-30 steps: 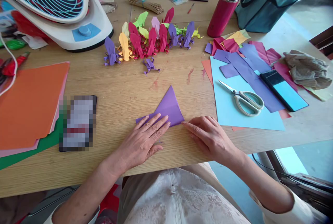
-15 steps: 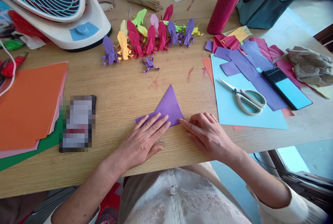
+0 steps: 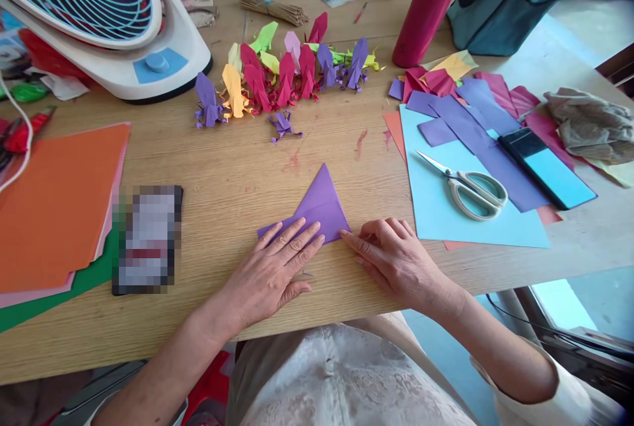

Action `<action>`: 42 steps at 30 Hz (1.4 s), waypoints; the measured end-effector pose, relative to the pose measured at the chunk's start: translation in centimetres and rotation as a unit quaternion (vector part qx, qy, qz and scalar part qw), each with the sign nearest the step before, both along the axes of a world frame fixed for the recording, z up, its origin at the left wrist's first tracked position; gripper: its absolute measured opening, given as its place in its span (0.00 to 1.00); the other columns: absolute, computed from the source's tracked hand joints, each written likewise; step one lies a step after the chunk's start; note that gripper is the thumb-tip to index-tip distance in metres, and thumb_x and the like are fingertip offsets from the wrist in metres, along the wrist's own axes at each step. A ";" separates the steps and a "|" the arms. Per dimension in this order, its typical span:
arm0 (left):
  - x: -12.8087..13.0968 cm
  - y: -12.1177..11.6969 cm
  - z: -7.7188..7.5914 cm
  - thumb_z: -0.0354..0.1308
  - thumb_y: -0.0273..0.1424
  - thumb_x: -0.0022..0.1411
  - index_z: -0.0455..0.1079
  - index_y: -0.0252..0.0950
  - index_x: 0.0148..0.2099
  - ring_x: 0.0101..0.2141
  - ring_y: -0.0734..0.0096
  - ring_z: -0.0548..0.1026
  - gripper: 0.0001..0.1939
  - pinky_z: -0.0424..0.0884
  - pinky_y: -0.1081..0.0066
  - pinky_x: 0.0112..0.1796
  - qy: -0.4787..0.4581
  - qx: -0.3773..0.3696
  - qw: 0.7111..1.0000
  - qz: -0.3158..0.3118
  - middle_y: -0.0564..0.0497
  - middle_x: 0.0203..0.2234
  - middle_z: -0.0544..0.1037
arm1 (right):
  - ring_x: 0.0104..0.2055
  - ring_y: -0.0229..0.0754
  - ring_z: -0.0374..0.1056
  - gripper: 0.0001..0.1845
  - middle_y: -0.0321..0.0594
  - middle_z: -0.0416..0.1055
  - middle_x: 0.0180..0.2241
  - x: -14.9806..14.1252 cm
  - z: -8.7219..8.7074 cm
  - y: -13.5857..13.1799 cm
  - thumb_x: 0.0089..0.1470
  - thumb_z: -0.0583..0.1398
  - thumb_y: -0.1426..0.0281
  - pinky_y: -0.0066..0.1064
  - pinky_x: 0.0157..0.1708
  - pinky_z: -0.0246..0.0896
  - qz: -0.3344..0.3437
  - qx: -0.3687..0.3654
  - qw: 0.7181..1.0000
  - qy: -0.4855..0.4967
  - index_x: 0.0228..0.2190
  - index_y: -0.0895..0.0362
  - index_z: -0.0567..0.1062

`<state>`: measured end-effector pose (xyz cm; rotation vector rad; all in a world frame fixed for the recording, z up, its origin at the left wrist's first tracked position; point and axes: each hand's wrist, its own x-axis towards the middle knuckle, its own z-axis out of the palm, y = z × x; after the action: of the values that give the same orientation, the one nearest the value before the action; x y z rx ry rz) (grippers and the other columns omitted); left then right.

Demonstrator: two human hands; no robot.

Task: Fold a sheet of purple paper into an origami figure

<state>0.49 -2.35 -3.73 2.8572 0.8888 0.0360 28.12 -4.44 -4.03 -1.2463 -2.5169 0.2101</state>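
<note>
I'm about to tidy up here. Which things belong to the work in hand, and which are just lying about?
Belongs to the work:
purple paper, under the left hand, its corner at the right hand
probably the scissors and orange sheet

Seemingly just lying about:
fan
red bottle
teal bag

Scissors (image 3: 456,179) right of folded paper (image 3: 324,201)

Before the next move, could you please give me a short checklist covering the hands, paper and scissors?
1. Left hand on the folded purple paper: ok, spread over its lower left part.
2. Right hand at the paper's lower right corner: ok, touching.
3. Layers aligned beneath the left hand: cannot tell, covered.
4. Scissors apart from both hands: ok, on the light blue sheet.
5. Folded figures clear of both hands: ok, beyond the paper.
</note>
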 end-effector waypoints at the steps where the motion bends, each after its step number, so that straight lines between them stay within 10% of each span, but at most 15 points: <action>1: 0.0 0.0 0.0 0.47 0.43 0.71 0.39 0.36 0.73 0.69 0.54 0.46 0.36 0.45 0.54 0.65 -0.001 0.000 1.000 0.000 0.44 0.70 0.51 | 0.39 0.48 0.62 0.24 0.48 0.68 0.41 0.0 0.0 0.0 0.66 0.52 0.71 0.43 0.40 0.57 -0.001 0.000 1.000 -0.001 0.62 0.51 0.65; 42: 0.0 0.2 -0.1 0.48 0.44 0.70 0.40 0.38 0.73 0.69 0.53 0.45 0.37 0.43 0.53 0.65 0.022 0.000 1.000 -0.006 0.46 0.70 0.49 | 0.36 0.48 0.58 0.22 0.46 0.67 0.37 -1.1 0.4 0.2 0.65 0.53 0.66 0.41 0.39 0.55 0.034 0.013 0.999 -0.041 0.58 0.56 0.70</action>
<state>0.52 -2.14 -3.82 2.8729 0.8807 -0.0270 26.98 -4.27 -3.63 -1.1845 -2.6252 0.1453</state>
